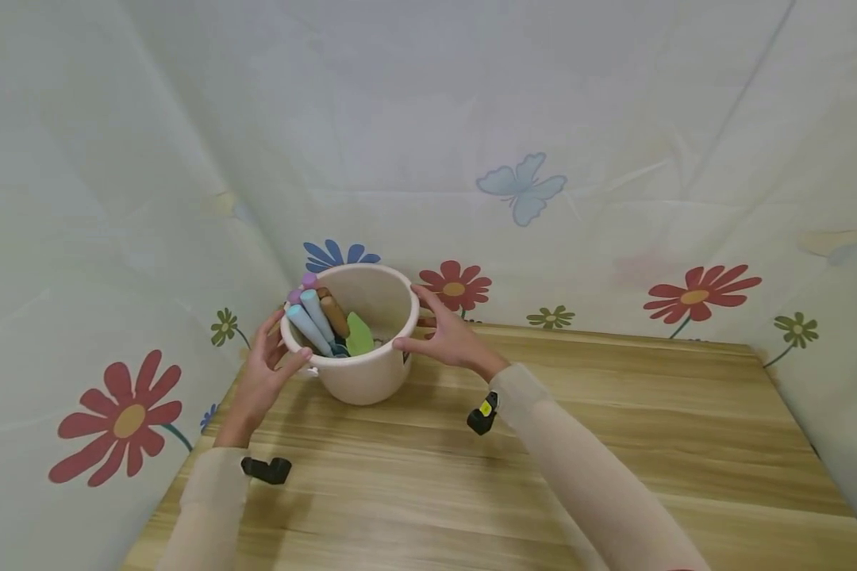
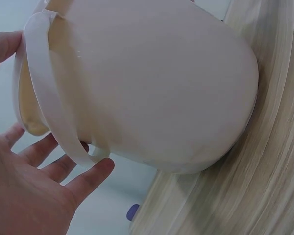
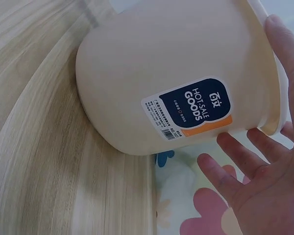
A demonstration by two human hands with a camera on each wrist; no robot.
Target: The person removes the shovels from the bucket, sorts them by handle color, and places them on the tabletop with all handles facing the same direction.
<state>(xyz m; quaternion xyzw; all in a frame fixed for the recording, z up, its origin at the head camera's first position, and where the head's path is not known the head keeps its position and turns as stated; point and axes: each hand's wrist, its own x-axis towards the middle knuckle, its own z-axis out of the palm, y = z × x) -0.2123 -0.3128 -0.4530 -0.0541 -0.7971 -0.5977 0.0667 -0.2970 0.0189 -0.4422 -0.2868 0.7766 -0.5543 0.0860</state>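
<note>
A cream plastic bucket [image 1: 366, 382] stands on the wooden table [image 1: 614, 444], near its back left corner. Inside lean light blue rods [image 1: 305, 327], brown rods [image 1: 336, 316], purple-tipped rods [image 1: 309, 281] and a flat green leaf-shaped piece [image 1: 359, 336]; their lower parts are hidden. My left hand [image 1: 263, 374] is at the bucket's left side, thumb at the rim, fingers spread along the folded handle [image 2: 46, 93]. At the opposite side, my right hand [image 1: 453, 337] has its thumb at the rim. Its fingers reach out along the wall, near a dark blue label [image 3: 201, 100].
Fabric printed with flowers and a butterfly [image 1: 523, 189] rises behind and beside the table. Close behind the bucket is a blue flower print [image 1: 339, 254]. Each wrist wears a small black camera [image 1: 267, 471].
</note>
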